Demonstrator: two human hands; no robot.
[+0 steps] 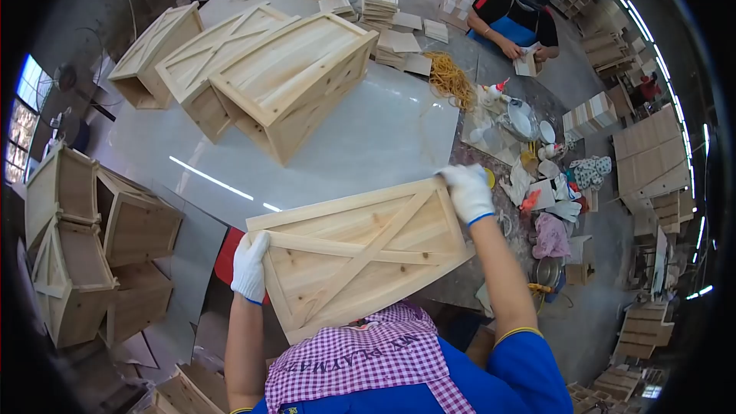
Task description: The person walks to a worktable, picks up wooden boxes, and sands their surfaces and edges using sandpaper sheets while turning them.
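Observation:
Between my hands is a wooden crate (360, 249) of pale, knotty wood, its face framed and crossed by an X of slats. My left hand (250, 268), in a white glove, grips its left end. At the upper right corner, my right hand (466, 193), gloved in white with a blue cuff, has its fingers over the edge. The crate's lower edge is close to my checked apron (360, 356). Its underside and far side are hidden. Beyond it, several similar crates (291, 77) lie on the pale glossy table (383, 134).
More crates (103, 238) are stacked at the left. Small wooden boards (379, 8) and a heap of yellow rubber bands (448, 80) lie at the back. On the right are bottles, cloths (550, 236) and bowls (521, 119). Another person (517, 15) handles a small wooden piece across the table.

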